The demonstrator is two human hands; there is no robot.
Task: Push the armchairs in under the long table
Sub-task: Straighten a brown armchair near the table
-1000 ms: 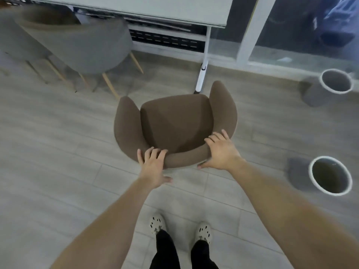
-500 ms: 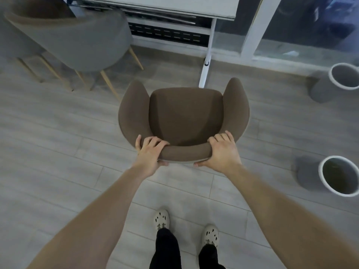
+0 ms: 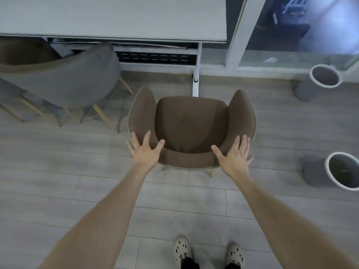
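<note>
A brown armchair (image 3: 191, 123) stands on the floor facing the long white table (image 3: 116, 18), its front just short of the table's white leg (image 3: 196, 82). My left hand (image 3: 144, 152) lies flat with fingers spread on the left rear corner of the backrest. On the right rear corner my right hand (image 3: 234, 156) rests the same way. Neither hand is curled around the chair. A grey armchair (image 3: 64, 80) on wooden legs sits to the left, partly under the table.
Two grey round pots (image 3: 324, 76) (image 3: 342, 171) stand on the floor at the right. A white window frame (image 3: 236, 35) with glass runs behind the table's right end. My shoes (image 3: 181, 249) are on the grey plank floor behind the chair.
The brown chair has turned square to the table and moved closer to it. Both hands, curled over the backrest half a second ago, now lie open and further apart at its corners.
</note>
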